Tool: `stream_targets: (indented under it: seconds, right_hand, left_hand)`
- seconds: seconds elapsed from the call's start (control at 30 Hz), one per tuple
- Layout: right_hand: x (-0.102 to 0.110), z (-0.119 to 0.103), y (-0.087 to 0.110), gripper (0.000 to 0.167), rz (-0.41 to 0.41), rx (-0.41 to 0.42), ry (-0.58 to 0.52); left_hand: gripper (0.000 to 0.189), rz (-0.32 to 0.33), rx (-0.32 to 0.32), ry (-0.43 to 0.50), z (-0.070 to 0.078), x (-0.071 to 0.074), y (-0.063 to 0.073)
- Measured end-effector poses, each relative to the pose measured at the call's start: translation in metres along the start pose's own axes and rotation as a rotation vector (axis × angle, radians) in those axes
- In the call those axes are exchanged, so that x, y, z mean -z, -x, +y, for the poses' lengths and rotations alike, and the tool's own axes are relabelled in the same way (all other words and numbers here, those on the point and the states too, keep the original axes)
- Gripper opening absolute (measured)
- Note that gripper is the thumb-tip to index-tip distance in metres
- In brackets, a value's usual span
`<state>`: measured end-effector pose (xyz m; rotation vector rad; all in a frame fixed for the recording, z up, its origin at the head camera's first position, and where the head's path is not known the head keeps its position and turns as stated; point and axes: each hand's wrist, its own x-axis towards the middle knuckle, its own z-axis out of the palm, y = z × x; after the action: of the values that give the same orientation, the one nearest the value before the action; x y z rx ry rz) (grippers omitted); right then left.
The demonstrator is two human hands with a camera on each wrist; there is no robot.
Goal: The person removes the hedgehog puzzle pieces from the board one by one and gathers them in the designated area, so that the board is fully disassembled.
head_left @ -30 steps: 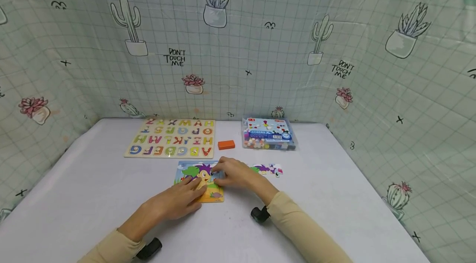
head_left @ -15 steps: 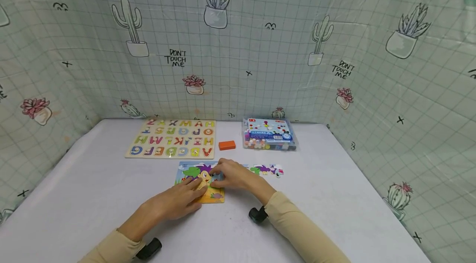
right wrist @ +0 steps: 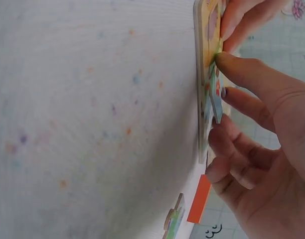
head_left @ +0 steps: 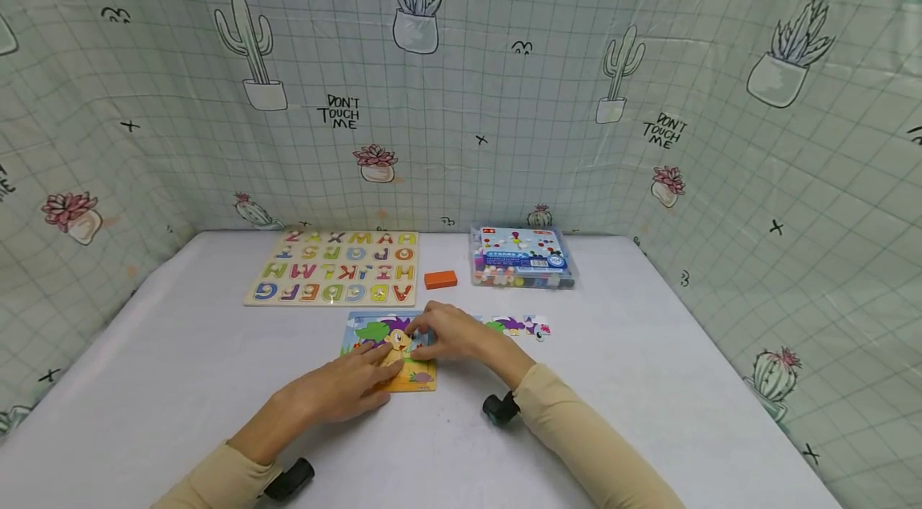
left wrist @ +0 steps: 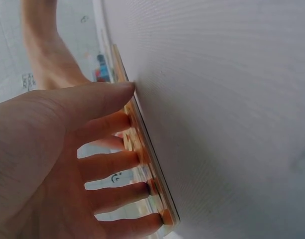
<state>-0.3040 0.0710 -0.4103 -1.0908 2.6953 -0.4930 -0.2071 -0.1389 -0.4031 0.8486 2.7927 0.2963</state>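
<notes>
A cartoon jigsaw puzzle board (head_left: 414,386) lies flat on the white table, showing a purple-haired figure. My left hand (head_left: 344,389) rests on its left and near part, fingers spread and nearly straight; in the left wrist view the fingertips (left wrist: 140,158) touch its surface and the thumb lies at its edge. Over the board's right side, my right hand (head_left: 455,335) holds a puzzle piece (right wrist: 215,94) between thumb and index finger. That piece is tilted, one end standing off the board. In the head view the right fingers mostly hide it.
Several loose puzzle pieces (head_left: 513,325) lie just right of the right hand. Behind the board are an alphabet board (head_left: 248,299), an orange block (head_left: 441,279) and a clear plastic box (head_left: 523,259) of coloured parts. A patterned curtain (head_left: 461,93) encloses the table.
Both hands stay almost in place on the puzzle board. The right fingers shift only slightly; the whole view moves a little with the head.
</notes>
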Motion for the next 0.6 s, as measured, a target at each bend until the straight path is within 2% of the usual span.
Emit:
stream_targets:
  seconds: [0.17,0.6]
  right_hand:
    - [0.0026,-0.0001,-0.0006,0.039,-0.024,-0.022,0.020]
    - [0.0039,0.0028,-0.0011,0.043,-0.067,0.010,0.022]
  left_hand:
    - [0.050,-0.001,0.002,0.003,0.0004,0.0007,-0.0008]
    - [0.051,0.007,-0.002,0.020,0.0020,-0.0005,-0.0017]
